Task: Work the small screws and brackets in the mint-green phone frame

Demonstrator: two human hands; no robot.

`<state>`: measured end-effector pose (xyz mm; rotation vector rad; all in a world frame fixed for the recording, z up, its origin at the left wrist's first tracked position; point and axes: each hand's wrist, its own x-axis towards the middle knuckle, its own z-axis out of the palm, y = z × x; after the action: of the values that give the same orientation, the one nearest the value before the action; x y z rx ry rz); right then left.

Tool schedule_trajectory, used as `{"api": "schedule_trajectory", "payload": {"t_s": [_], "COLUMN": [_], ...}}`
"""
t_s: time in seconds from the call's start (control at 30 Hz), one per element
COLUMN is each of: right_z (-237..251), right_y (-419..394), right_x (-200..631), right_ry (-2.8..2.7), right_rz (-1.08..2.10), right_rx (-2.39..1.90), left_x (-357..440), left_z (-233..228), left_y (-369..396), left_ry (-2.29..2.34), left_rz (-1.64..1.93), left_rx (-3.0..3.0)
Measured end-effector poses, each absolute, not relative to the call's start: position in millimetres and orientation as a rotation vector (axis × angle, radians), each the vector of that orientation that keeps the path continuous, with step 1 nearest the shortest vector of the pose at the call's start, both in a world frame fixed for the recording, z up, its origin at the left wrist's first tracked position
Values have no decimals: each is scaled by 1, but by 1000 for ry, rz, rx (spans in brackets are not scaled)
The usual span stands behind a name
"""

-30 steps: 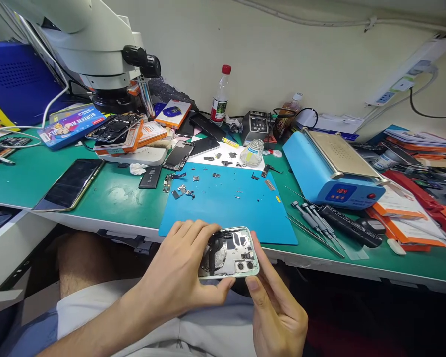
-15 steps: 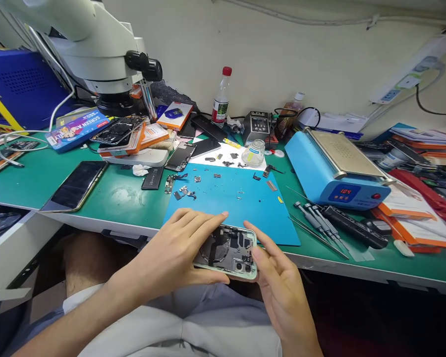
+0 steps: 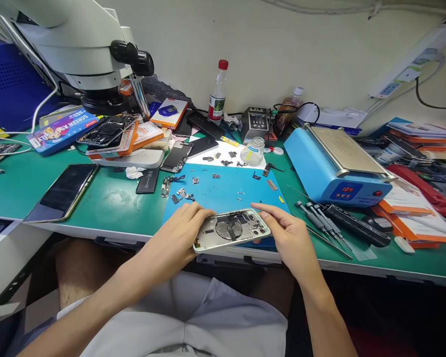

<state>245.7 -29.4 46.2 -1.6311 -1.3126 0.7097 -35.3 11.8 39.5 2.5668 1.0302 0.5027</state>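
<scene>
Over the near edge of the blue silicone mat, both hands grip the opened silver phone housing, left hand clasping one end and right hand pinching the other; best kept level and held by its rim.

I am holding a phone housing whose frame is looking like pale, satin metal, though the view is small. The mat under it is showing matt blue, probably silicone. The heating plate is gleaming as brushed metal over glossy blue plastic. My shorts are lying as soft grey cloth.
</scene>
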Motion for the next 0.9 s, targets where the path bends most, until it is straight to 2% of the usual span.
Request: {"api": "schedule_trajectory", "payload": {"t_s": [0.2, 0.57, 0.9], "right_z": [43, 38, 61], "right_y": [13, 48, 44], "right_x": [260, 260, 272], "right_ry": [-1601, -2042, -2097], "right_rz": [324, 169, 236], "right_rx": [-1763, -1901, -1576], "left_x": [-30, -50, -40], "left_z": [39, 45, 36], "left_y": [26, 23, 28], "left_ry": [1014, 935, 945], "left_rz": [386, 334, 672], "left_rx": [2588, 2603, 2516]}}
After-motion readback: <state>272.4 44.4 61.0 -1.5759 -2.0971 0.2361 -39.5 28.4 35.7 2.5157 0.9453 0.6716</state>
